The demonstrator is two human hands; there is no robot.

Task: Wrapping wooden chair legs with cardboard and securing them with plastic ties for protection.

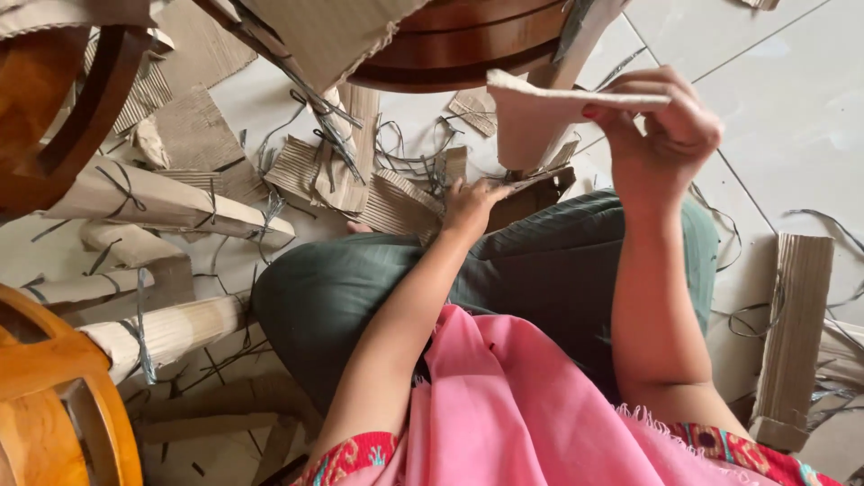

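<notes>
Many pieces of brown ribbed cardboard lie all over the pale tiled floor (792, 99), with thin grey strips scattered between them. Round wooden furniture (468, 40) stands above, and long cardboard-wrapped wooden legs tied with grey strips (162, 202) lie to the left. The person sits on the floor with dark green trousers (540, 270) and a pink cloth (522, 405) over the lap.

The right hand (666, 126) is lifted up. Its fingers are pressed together, pinching a flat, pale brown cardboard sheet (531, 121) by one edge, so the sheet hangs in the air above the knee. The left hand (472, 202) reaches down past the knee. Its fingers are spread a little and rest on a small ribbed cardboard scrap (400, 207) on the floor.

To do this well, I think the right hand should keep a firm pinch near the edge so the sheet does not bend or slip. The left hand should press the scrap flat before closing on it, and stay away from the tangled strips.
</notes>
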